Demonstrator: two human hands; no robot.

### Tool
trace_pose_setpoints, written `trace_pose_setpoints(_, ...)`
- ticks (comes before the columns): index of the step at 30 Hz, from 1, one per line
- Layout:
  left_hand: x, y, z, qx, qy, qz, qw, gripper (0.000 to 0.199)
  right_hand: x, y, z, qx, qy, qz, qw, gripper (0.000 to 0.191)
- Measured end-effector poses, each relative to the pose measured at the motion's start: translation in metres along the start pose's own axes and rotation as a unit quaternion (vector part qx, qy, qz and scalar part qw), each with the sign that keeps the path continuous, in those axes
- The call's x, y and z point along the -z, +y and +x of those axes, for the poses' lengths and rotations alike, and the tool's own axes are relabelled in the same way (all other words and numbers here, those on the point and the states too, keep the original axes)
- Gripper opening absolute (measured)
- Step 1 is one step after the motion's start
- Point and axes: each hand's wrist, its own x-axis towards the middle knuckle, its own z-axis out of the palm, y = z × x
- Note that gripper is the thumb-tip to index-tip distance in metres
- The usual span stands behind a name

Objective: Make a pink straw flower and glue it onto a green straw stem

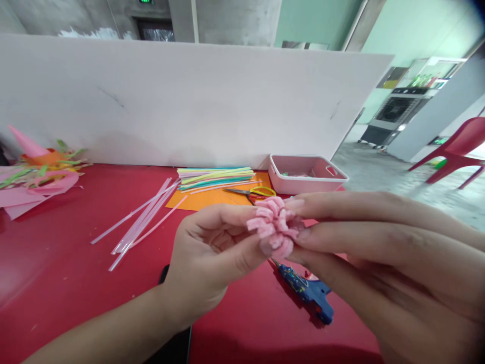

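A small fuzzy pink flower (pixel 273 222) with curled petals is held up in front of me, above the red table. My left hand (pixel 212 253) pinches it from the left between thumb and fingers. From the right, the fingertips of my right hand (pixel 352 247) close on its other edge. Below the flower lies a blue glue gun (pixel 306 290), its nozzle end partly covered by my fingers. A dark flat object (pixel 174 346) sits under my left forearm, mostly hidden.
Clear glue sticks (pixel 142 222) lie left of colourful pipe cleaners (pixel 215 178) on orange paper (pixel 204 202). Yellow-handled scissors (pixel 261 191) rest near a pink basket (pixel 308 174). Paper scraps (pixel 45 182) occupy the far left. A white board (pixel 182 101) stands behind the table (pixel 56 268).
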Motion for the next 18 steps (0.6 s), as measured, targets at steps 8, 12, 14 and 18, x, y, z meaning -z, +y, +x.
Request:
trace_pose_setpoints(8, -0.0010, 0.0020, 0.0018, 0.011, 0.025, -0.009, 1.000, 0.010, 0.0007, 0.0051, 0.0092, 0.036, -0.006, 0.089, 0.995, 0.026)
trace_pose_setpoints(12, -0.0029, 0.0025, 0.0012, 0.017, 0.016, -0.023, 0.999, 0.011, 0.0004, 0.0025, 0.0085, 0.042, 0.005, 0.072, 0.996, 0.031)
trace_pose_setpoints(14, -0.0031, 0.0026, 0.0008, 0.013, 0.017, -0.021, 1.000, 0.010, 0.0002, 0.0008, 0.0071, 0.030, 0.001, 0.051, 0.998, 0.027)
trace_pose_setpoints(18, -0.0030, 0.0029, 0.0007, -0.001, 0.032, -0.003, 0.999, 0.011, 0.0022, -0.0014, 0.0045, 0.021, -0.001, 0.020, 1.000, 0.024)
